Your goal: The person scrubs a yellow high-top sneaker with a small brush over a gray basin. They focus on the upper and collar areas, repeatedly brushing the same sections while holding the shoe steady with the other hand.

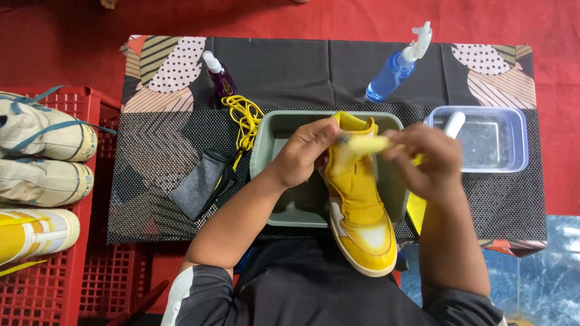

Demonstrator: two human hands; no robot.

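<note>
Yellow shoe (361,211) sits toe toward the camera over the basin (272,163), left hand (308,151) clamped on its collar, right hand (426,160) gripping a brush (368,143) across the top.

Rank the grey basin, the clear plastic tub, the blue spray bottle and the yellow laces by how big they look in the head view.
1. Grey basin
2. Clear plastic tub
3. Blue spray bottle and yellow laces: they look alike in size, so no ranking between them.

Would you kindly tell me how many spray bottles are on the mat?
2: a purple spray bottle by the yellow laces, and a blue spray bottle behind the clear tub.
</note>
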